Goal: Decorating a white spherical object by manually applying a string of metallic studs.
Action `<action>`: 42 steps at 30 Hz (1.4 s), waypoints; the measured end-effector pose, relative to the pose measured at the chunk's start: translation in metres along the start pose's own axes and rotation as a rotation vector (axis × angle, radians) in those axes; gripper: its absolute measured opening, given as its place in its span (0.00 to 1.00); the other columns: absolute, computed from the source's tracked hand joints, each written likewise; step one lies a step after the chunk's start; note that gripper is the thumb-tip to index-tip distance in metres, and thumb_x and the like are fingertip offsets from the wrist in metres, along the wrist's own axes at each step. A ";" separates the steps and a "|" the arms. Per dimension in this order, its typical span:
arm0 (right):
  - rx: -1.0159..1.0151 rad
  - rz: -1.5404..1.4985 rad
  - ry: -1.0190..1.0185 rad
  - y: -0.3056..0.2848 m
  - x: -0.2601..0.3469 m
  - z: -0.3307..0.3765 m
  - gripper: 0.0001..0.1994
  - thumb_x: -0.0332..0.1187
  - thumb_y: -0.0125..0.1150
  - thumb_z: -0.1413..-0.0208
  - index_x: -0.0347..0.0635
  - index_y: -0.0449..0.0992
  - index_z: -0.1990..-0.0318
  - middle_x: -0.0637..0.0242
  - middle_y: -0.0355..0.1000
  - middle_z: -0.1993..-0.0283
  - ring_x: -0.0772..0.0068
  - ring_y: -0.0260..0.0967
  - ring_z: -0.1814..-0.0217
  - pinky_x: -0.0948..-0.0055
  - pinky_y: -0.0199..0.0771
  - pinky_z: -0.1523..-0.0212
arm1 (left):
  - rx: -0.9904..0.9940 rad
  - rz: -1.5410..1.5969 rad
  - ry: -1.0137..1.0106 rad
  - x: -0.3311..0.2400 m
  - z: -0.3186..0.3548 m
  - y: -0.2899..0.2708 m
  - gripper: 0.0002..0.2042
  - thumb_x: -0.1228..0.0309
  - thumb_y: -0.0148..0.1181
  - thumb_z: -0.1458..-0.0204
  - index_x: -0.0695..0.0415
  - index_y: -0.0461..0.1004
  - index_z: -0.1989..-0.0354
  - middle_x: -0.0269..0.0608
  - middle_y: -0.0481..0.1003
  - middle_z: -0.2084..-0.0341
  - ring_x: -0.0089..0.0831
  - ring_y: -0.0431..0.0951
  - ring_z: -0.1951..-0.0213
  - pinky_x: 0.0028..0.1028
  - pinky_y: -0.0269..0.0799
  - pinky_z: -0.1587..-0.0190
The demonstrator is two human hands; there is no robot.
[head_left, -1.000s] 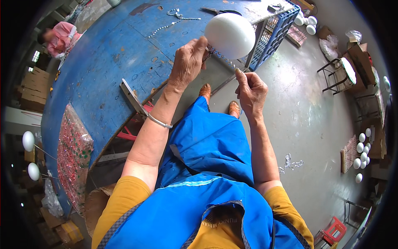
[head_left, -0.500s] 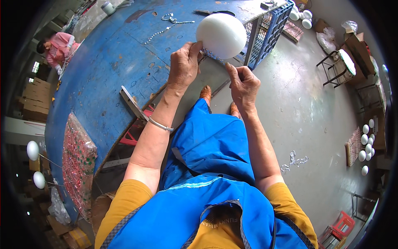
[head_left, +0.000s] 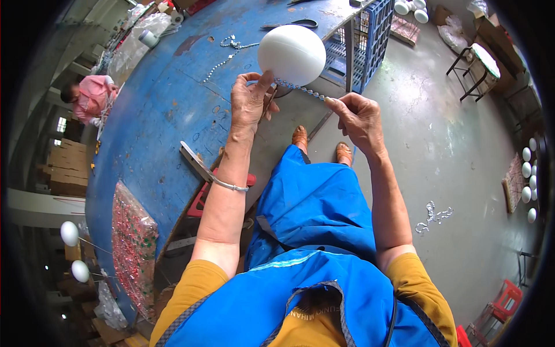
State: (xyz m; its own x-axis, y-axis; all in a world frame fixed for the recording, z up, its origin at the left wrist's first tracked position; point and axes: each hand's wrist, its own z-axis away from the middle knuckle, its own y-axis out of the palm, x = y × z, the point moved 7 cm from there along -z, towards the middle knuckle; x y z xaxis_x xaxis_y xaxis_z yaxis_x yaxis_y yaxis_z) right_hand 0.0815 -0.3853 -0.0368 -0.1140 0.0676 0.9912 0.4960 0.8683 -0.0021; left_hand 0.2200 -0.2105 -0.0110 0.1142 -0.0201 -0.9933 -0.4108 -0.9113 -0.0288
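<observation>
A smooth white ball (head_left: 292, 55) is held up over the edge of the blue table. My left hand (head_left: 248, 104) is closed at the ball's lower left, its thumb pressed where a string of small shiny beads (head_left: 300, 88) meets the ball. How the lower fingers grip beneath is partly hidden. From the thumb, the bead string runs along the ball's underside, then off to the right. Its far end is pinched between thumb and forefinger of my right hand (head_left: 361, 118), and the stretch between the hands is taut.
On the blue table (head_left: 156, 127) lie another bead string (head_left: 231, 49), scissors (head_left: 292, 25) and a bagged red glittery pack (head_left: 134, 248). A blue crate (head_left: 370, 40) stands beyond. A silvery strand (head_left: 432, 217) lies on the floor, near a stool (head_left: 480, 66). A person in pink (head_left: 92, 98) works at far left.
My right hand has moved right and down, away from the ball, drawing out a longer stretch of bead string. The ball and left hand have shifted slightly left in view.
</observation>
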 end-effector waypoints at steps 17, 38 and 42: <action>-0.205 0.073 -0.249 0.020 -0.008 -0.011 0.15 0.39 0.66 0.47 0.36 0.74 0.76 0.77 0.63 0.85 0.90 0.57 0.83 0.83 0.58 0.84 | 0.055 -0.239 0.011 -0.010 0.002 0.010 0.21 0.53 0.62 0.48 0.62 0.71 0.76 0.33 0.70 0.87 0.18 0.67 0.89 0.19 0.55 0.88; -0.069 0.094 -0.181 0.014 -0.006 -0.008 0.14 0.38 0.65 0.47 0.35 0.76 0.75 0.72 0.67 0.85 0.87 0.62 0.83 0.82 0.62 0.84 | -0.150 -0.067 0.185 -0.018 0.008 0.004 0.20 0.57 0.63 0.49 0.66 0.69 0.67 0.34 0.71 0.87 0.18 0.68 0.89 0.17 0.60 0.88; -0.001 0.025 -0.121 0.017 -0.005 0.001 0.12 0.37 0.64 0.46 0.36 0.76 0.73 0.74 0.66 0.85 0.88 0.62 0.84 0.83 0.62 0.84 | -0.091 -0.136 0.261 -0.022 0.002 0.010 0.22 0.56 0.64 0.50 0.65 0.67 0.65 0.35 0.72 0.86 0.18 0.69 0.89 0.18 0.60 0.88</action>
State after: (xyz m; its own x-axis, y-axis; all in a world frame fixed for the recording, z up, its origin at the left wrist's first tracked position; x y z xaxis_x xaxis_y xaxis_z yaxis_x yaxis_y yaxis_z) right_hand 0.0893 -0.3702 -0.0415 -0.2049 0.1477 0.9676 0.5004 0.8654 -0.0261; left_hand 0.2117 -0.2184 0.0102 0.3964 0.0104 -0.9180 -0.2947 -0.9456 -0.1380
